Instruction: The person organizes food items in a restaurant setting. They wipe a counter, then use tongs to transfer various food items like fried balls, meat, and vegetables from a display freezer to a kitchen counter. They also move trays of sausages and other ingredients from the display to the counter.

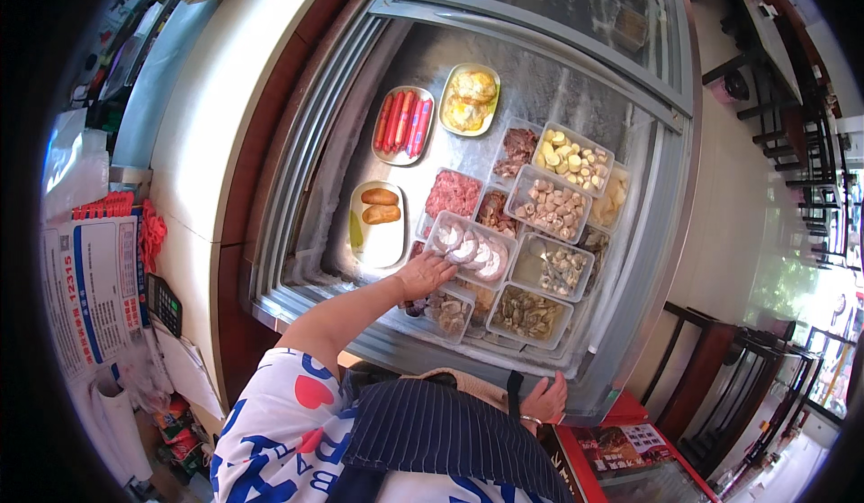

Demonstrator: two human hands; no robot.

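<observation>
My left hand (426, 275) reaches into an open-topped display freezer (432, 37). Its fingers are on the near-left corner of a clear plastic box (505, 275) of pale, curled pieces, perhaps shrimp. That box overlaps others around it. Just behind it stand a box of red minced meat (453, 192) and a box of light brown chunks (548, 204). To its right is a box of greyish shellfish-like pieces (564, 268); nearer lies a box of dark olive pieces (530, 315). My right hand (545, 398), with a bracelet at the wrist, is beside the freezer's front edge, holding nothing visible.
Farther left in the freezer are dishes of red-wrapped sausages (403, 124), fried eggs (470, 100) and two brown pieces (380, 206). A sliding glass lid (574, 3) covers the far end. A counter (196, 118) runs along the left, with a calculator (164, 305) beside it.
</observation>
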